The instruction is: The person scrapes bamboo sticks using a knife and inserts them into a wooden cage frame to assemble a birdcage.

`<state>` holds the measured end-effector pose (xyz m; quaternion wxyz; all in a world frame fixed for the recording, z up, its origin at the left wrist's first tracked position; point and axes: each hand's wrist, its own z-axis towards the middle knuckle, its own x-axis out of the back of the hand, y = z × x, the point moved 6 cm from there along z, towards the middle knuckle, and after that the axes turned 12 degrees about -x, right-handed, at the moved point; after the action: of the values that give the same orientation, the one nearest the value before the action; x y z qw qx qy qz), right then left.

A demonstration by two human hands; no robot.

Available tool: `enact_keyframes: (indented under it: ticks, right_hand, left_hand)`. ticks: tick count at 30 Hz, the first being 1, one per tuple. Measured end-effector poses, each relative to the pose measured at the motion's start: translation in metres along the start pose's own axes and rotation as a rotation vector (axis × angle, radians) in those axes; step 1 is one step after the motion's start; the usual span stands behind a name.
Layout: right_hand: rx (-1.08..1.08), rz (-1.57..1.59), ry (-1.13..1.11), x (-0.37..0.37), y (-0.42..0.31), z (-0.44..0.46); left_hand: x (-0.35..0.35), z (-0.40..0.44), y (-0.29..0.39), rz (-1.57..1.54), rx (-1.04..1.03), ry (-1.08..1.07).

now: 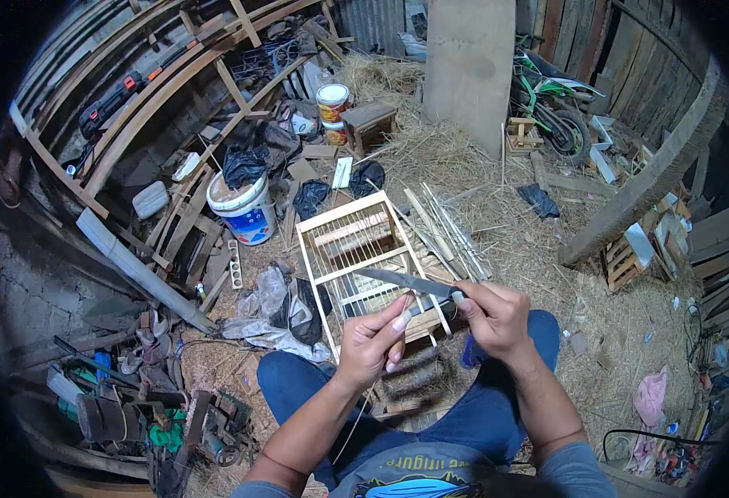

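Observation:
My right hand (499, 319) is closed round the handle of a knife (406, 283), its long dark blade pointing left. Close beside it, my left hand (371, 339) pinches a thin strip of wood or bamboo (353, 432), whose tail hangs toward my lap. The strip's upper end is near the blade; whether the two touch I cannot tell. Beyond and below both hands stands a pale wooden frame with thin bars, like a cage (308, 253). Its near end is partly hidden by my hands and the knife.
Several loose wooden strips (456, 236) lie right of the cage on the straw-covered ground. A white bucket (244, 212) and crumpled sacking (269, 311) are to the left. A slanted post (647, 178) and a motorbike (560, 116) stand at the right.

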<state>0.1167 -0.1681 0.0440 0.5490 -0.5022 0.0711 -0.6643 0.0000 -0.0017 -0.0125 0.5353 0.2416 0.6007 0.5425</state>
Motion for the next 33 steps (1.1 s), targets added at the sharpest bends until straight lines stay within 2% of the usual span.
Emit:
enact_keyframes:
  ticks: [3, 7, 16, 19, 21, 24, 26, 28, 33]
  right_hand:
    - [0.078, 0.019, -0.084, 0.001, -0.020, -0.005]
    - [0.078, 0.030, -0.094, -0.005, -0.018, -0.008]
    - [0.037, -0.003, -0.053, -0.006, -0.004, -0.004]
    - [0.045, 0.047, -0.002, -0.007, 0.003, 0.000]
    - [-0.082, -0.037, 0.035, 0.000, 0.024, 0.006]
    - [-0.037, 0.082, 0.127, 0.006, 0.023, 0.002]
    - [-0.054, 0.031, 0.057, 0.010, 0.011, -0.001]
    - [0.017, 0.074, -0.053, 0.003, -0.006, -0.006]
    - [0.066, 0.095, -0.069, -0.006, -0.014, -0.008]
  left_hand:
    - [-0.001, -0.001, 0.001, 0.029, 0.096, -0.027]
    - [-0.002, 0.000, 0.002, -0.021, 0.043, 0.008]
    - [0.003, 0.002, -0.005, -0.079, 0.092, -0.013]
    - [0.003, 0.001, -0.004, -0.151, 0.075, -0.023]
    - [0.001, -0.003, 0.002, -0.143, 0.059, -0.042]
    - [0.006, -0.002, -0.001, -0.200, 0.075, -0.068]
    - [0.004, 0.000, -0.001, -0.197, 0.088, -0.076]
    - [0.000, 0.000, -0.001, -0.192, 0.109, -0.087]
    - [-0.005, 0.000, 0.004, -0.065, 0.168, -0.052]
